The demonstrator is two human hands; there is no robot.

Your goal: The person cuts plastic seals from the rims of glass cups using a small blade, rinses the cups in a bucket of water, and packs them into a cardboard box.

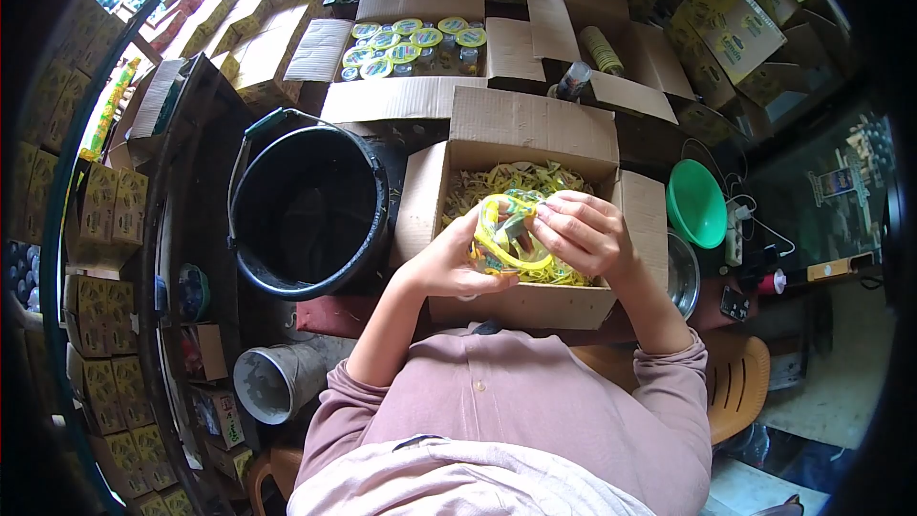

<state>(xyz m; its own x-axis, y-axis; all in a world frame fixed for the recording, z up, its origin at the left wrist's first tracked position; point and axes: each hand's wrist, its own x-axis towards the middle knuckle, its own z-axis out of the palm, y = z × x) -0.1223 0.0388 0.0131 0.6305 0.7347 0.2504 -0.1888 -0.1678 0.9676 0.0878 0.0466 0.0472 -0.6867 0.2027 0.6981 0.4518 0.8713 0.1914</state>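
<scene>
Between my hands, above an open cardboard box [521, 309], is a looped yellow-and-green plastic piece [487, 241], partly see-through; its exact kind is unclear. My left hand [449, 256] grips it from the left side, thumb low along its edge. With fingers pinched, my right hand [585, 232] holds its upper right edge. Many thin yellow and green strips [506, 179] fill the box below, partly hidden by my hands.
A black bucket [380, 220] stands left of the box, a green bowl [697, 203] to its right. Behind are a carton of round-lidded cups [406, 27], another carton [659, 53] with a cup stack [600, 50], and a clear cup [574, 82].
</scene>
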